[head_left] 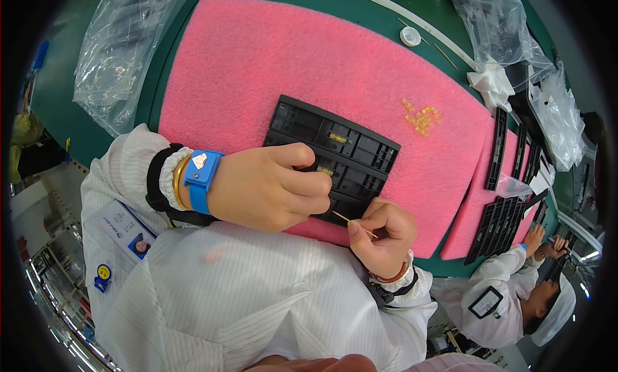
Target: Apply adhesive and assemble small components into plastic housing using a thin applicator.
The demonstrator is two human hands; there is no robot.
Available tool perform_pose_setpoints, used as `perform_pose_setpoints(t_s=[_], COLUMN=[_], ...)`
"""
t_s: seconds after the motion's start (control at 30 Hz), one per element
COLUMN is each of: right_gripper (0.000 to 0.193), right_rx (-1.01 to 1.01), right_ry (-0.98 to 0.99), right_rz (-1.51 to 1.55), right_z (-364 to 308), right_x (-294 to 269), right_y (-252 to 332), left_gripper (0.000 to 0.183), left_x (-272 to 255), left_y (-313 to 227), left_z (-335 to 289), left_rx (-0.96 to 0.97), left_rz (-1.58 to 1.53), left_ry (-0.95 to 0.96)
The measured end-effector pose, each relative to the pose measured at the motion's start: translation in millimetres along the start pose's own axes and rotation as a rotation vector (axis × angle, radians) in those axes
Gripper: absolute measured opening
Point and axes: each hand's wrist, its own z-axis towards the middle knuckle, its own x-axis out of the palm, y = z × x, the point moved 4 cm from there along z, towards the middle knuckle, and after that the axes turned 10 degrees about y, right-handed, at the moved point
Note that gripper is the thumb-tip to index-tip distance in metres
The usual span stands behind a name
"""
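Black plastic trays or panels (360,154), molded with small compartments, lie side by side on a pink foam sheet (244,56). Small yellow translucent pieces (337,138) sit in two of the compartments. My left hand (273,186) is closed over the left part of the nearer panel, its fingers curled at the edge and the fingertips hidden. Between thumb and fingers, my right hand (386,235) pinches a thin wooden toothpick (341,215), whose tip points at the nearer panel's front edge. A blue wrist strap (201,179) circles my left wrist.
A loose pile of yellow pieces (423,119) lies on the foam to the right. Beyond are a white cap (410,37), thin sticks (445,56) and plastic bags (508,24). More black panels (496,225) rest at right, near a co-worker (499,307) in white.
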Motion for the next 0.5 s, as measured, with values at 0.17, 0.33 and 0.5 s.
perform_pose_setpoints(t_s=[0.17, 0.33, 0.5], right_gripper=[0.024, 0.025, 0.025], right_rx=[-0.005, 0.005, 0.013], right_ry=[-0.012, -0.006, -0.007], right_rz=[0.001, 0.007, 0.01], right_z=[-1.7, -2.2, -4.7], right_x=[0.3, 0.4, 1.6], right_y=[-1.8, -0.9, -2.0], left_gripper=[0.022, 0.019, 0.017], left_x=[1.8, 1.0, 0.3], left_y=[0.5, -0.3, -1.4], left_z=[-0.7, -0.4, -0.8], left_rx=[0.001, -0.006, -0.011], left_rz=[-0.006, -0.013, -0.007], left_ry=[-0.035, -0.034, -0.036])
